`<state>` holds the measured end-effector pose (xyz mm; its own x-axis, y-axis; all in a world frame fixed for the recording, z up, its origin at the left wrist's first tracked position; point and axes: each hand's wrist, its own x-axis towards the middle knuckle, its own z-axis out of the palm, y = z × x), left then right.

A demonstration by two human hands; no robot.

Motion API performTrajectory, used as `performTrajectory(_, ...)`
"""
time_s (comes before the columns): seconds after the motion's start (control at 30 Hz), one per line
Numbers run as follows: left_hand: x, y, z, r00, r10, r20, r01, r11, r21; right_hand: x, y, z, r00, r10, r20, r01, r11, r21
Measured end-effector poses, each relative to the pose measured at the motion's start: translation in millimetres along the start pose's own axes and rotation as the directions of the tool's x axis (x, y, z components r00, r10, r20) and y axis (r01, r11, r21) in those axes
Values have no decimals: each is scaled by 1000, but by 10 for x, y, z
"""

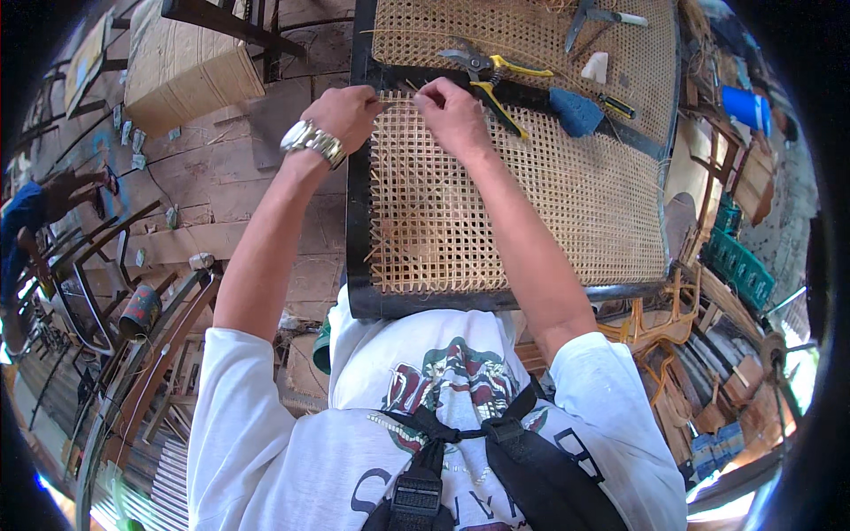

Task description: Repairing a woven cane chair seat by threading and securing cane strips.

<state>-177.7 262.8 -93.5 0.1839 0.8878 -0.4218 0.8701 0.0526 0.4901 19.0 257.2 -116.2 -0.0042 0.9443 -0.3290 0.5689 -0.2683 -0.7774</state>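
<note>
A dark wooden frame [361, 221] lies in front of me, filled with woven cane webbing [531, 208]. At the webbing's upper left corner, my left hand [343, 119], with a metal watch on its wrist, is closed, its fingertips pinched at the frame's edge. Close by on the right, my right hand [452, 119] pinches a thin cane strand [401, 102] that runs toward the left fingertips. What exactly the left fingers grip is hidden. Just beyond my right hand, pruning shears [482, 66] with yellow and black handles rest spread across the frame's crossbar.
Right of the shears lie a blue cloth or sponge [575, 112], a yellow-and-black handled tool [617, 106] and a white lump [596, 67]. A bladed tool [580, 22] lies farther up. A cardboard box [195, 75] stands at left; a green crate [737, 265] at right.
</note>
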Motion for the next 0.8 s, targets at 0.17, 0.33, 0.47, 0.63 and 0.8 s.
performTrajectory(0.17,173,189,29,999,15,51,-24,984,177,40,106,22,997,-70,-44,56,961,-270)
performTrajectory(0.33,277,323,36,995,23,102,-56,939,339,66,257,-65,986,-155,-64,128,942,-311)
performTrajectory(0.47,275,567,-141,982,116,151,-174,868,465,18,109,-101,993,-111,-32,94,940,-329)
performTrajectory(0.63,294,684,-220,961,154,230,-255,818,516,28,120,-103,991,-136,0,126,920,-371)
performTrajectory(0.8,327,632,-201,976,108,190,-184,875,448,78,138,-171,988,-137,76,155,930,-333)
